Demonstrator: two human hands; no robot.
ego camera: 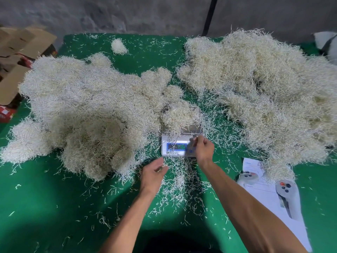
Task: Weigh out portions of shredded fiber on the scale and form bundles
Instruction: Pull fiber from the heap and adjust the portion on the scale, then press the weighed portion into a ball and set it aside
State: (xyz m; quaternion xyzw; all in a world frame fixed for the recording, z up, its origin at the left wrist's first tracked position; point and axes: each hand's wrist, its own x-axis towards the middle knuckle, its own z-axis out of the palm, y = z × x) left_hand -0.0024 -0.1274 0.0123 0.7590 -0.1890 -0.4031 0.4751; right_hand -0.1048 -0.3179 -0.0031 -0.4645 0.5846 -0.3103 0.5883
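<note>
Green cloth (54,198) covers a table crowded by two fiber heaps (87,110) flanking the scale (176,143); right hand (203,147) and left hand (152,173) each pinch strands, beside two controllers (285,189), against a grey wall (127,13).

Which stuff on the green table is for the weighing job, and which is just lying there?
For the job:
scale
fiber portion on the scale
big fiber heaps, left and right
left hand, pinching strands
right hand, pinching strands

Just lying about:
two grey controllers
paper sheets
cardboard boxes
</note>
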